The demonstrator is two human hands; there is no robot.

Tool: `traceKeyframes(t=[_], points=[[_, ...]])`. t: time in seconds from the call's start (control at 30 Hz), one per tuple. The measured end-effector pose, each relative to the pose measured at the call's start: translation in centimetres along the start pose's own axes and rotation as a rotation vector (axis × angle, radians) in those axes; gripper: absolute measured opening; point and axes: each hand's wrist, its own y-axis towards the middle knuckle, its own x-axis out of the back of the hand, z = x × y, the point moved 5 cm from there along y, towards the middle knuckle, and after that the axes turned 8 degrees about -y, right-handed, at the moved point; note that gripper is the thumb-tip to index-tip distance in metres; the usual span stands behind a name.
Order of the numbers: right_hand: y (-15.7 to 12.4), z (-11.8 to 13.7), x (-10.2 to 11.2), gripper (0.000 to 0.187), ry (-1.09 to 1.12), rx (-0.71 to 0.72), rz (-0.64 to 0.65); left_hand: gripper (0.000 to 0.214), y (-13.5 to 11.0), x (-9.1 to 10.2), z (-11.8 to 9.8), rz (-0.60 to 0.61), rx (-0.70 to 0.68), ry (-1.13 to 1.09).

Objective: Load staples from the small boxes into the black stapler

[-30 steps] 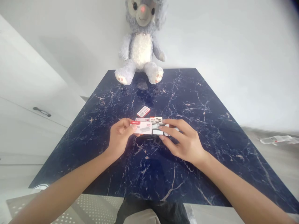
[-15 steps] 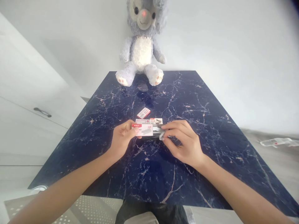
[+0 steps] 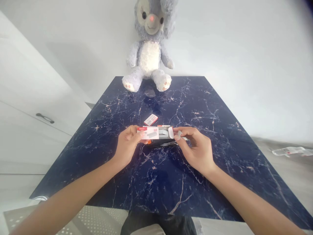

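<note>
My left hand (image 3: 128, 142) is closed around the left end of a red and white staple box (image 3: 150, 133), thumb on its front. The box's inner tray (image 3: 170, 132) sticks out to the right, with grey strips of staples (image 3: 163, 133) inside. Just past the tray's end, my right hand (image 3: 195, 145) pinches a small grey strip of staples (image 3: 179, 134) between thumb and fingers. Below the box lies a black object (image 3: 160, 143) with an orange bit at its left; the box and my left fingers partly cover it, so its kind is unclear.
A small red and white box (image 3: 151, 119) lies behind my hands on the dark blue marbled table (image 3: 156, 182). A grey plush toy (image 3: 149, 58) sits at the far edge against the wall. A cabinet (image 3: 22, 137) stands to the left.
My right hand has moved slightly right, away from the box, with the strip of staples in its fingers. The tray's white end now shows beyond the sleeve. My left hand still grips the box.
</note>
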Motion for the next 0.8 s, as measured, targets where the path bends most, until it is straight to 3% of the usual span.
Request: traceKeyframes(t=[0.4, 0.63, 0.8], points=[[-0.1, 0.4, 0.2, 0.008, 0.149, 0.015, -0.042, 0.029, -0.6, -1.1, 0.5, 0.253, 0.101, -0.006], [-0.2, 1.5, 0.3, 0.015, 0.149, 0.250, 0.065, 0.025, -0.5, -1.4, 0.2, 0.214, 0.092, 0.025], [-0.6, 1.9, -0.5, 0.014, 0.128, 0.309, 0.213, 0.028, -0.9, -2.1, 0.1, 0.310, 0.151, 0.020]])
